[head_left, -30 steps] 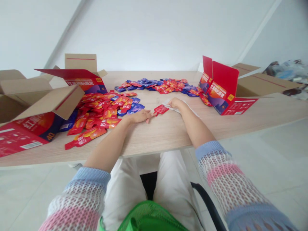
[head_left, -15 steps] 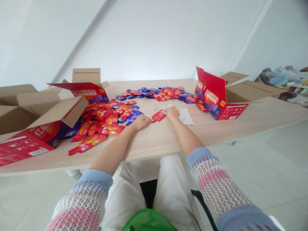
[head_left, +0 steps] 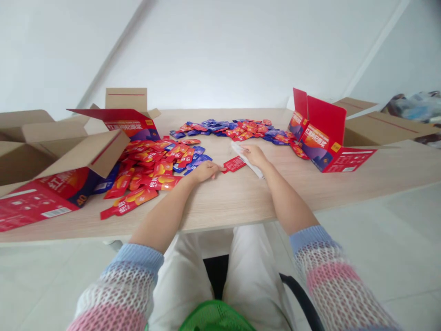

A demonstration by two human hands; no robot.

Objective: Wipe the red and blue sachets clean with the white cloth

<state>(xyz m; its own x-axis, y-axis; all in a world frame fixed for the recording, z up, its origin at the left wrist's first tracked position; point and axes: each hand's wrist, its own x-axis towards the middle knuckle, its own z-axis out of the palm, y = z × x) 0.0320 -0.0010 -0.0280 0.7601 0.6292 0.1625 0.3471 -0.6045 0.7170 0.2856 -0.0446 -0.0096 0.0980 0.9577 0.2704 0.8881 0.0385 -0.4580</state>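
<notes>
A red sachet [head_left: 234,164] lies face down on the table in front of me, its printed panel showing. My left hand [head_left: 206,172] has its fingers curled, and its fingertips hold the narrow left end of that sachet. In my right hand [head_left: 254,155] is a folded white tissue [head_left: 258,170], gripped near its upper part and tilted over the sachet's right end. Just left of my left hand spreads a heap of red and blue sachets [head_left: 161,166].
Another band of red and blue sachets [head_left: 223,128] runs along the back. Opened cartons stand at the left [head_left: 37,204], back left [head_left: 132,126] and right [head_left: 320,142]. The table's front edge [head_left: 227,226] is close to my lap. Plastic-wrapped items [head_left: 418,105] sit at far right.
My right hand has lifted the white tissue from lying flat, and it now looks narrow and folded. My left hand stays at the sachet's end. The view has shifted slightly.
</notes>
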